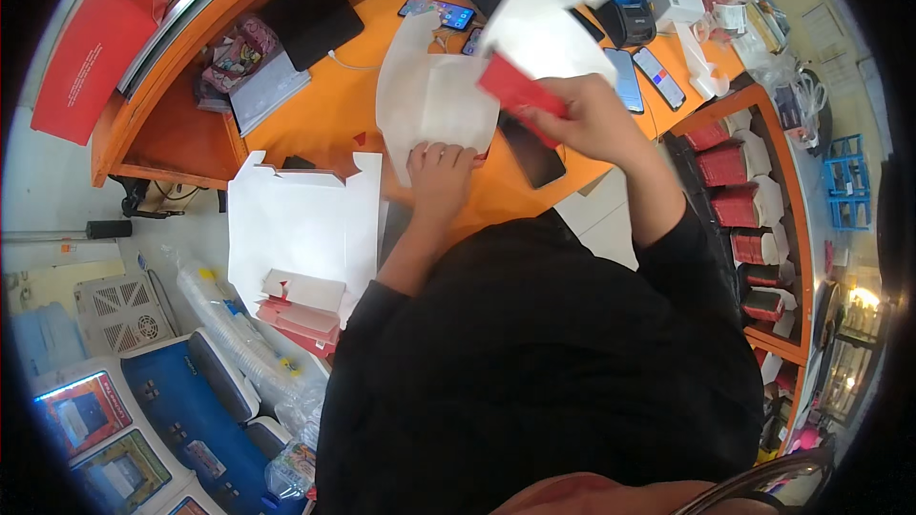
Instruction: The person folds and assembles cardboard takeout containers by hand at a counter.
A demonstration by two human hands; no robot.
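The right hand (pixel 596 119) grasps a red panel (pixel 520 91), closing on its right end with the thumb lying across the red face. A white card piece (pixel 544 33) adjoins the panel, directly above and to the left of the right hand; its upper part is blurred.

The left hand (pixel 441 176) is positioned at the lower edge of a pale card sheet (pixel 448 100), fingers bent over that edge. Whether these fingers pinch the sheet or only press on it cannot be determined. The sheet extends upward from the left hand over the orange desk (pixel 286 119), to the left of the red panel.

A dark phone (pixel 536 160) lies on the desk below the right hand. A large white carton (pixel 303 219) stands to the left of the left hand, apart from it.
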